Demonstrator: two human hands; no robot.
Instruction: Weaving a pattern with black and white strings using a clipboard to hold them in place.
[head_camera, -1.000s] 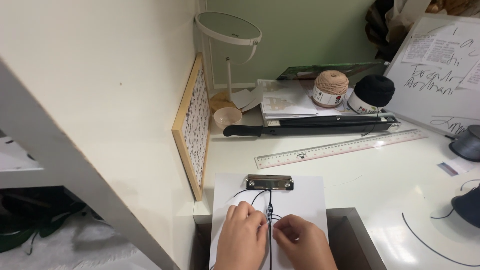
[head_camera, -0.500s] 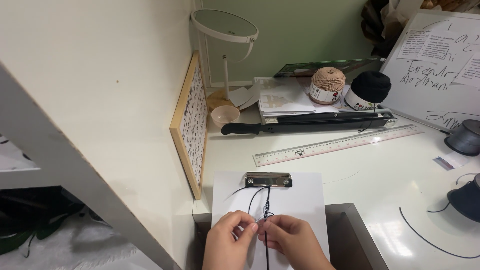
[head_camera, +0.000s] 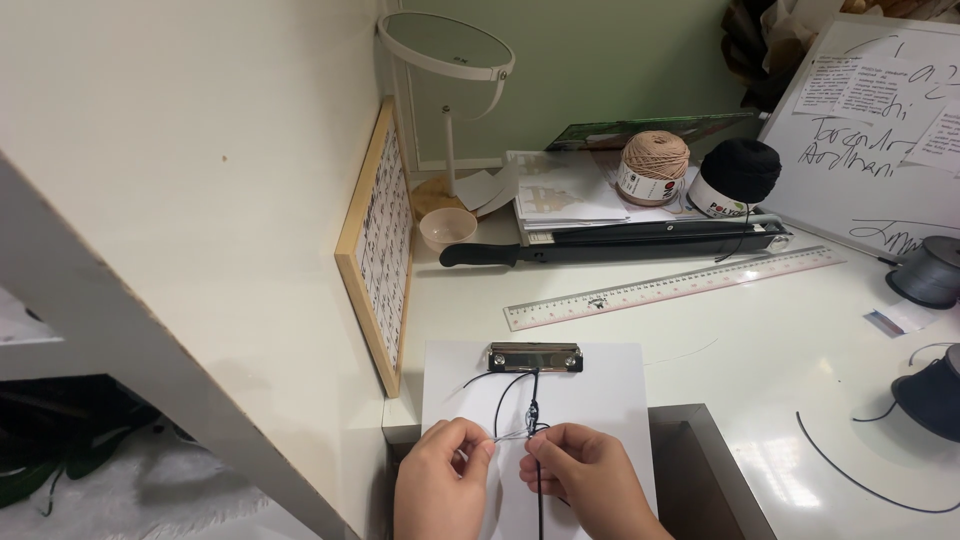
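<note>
1. Head view is showing the left hand (head_camera: 445, 480) and the right hand (head_camera: 590, 482) working side by side over a white clipboard (head_camera: 600, 385), both near the bottom edge of the picture.
2. Judging from the small knots already sitting above the fingertips, a knotting step on the dark cord (head_camera: 534, 400) is in hand: the cord is hanging from the metal clip (head_camera: 535, 357) and running down between the two hands.
3. Left fingers are pinching narrowly on a pale, thin strand (head_camera: 508, 434) and drawing it out sideways from the knot; right fingers are closing tight around the dark cord just below the knot.
4. Tightening this knot is likely calling for an even, opposite pull from both hands while the clip is anchoring the top.
5. Cord is looking thin, round and slightly stiff; the clip is shiny metal; the board is smooth and flat.
6. Well beyond the fingertips are lying a clear plastic ruler (head_camera: 675, 288), a long black-handled paper cutter (head_camera: 610, 245), a beige yarn ball (head_camera: 655, 165) and a black yarn ball (head_camera: 738, 175), soft and wound.
7. Far above the left fingers is standing a round mirror (head_camera: 445, 45), beside a wood-framed board (head_camera: 375, 250).
</note>
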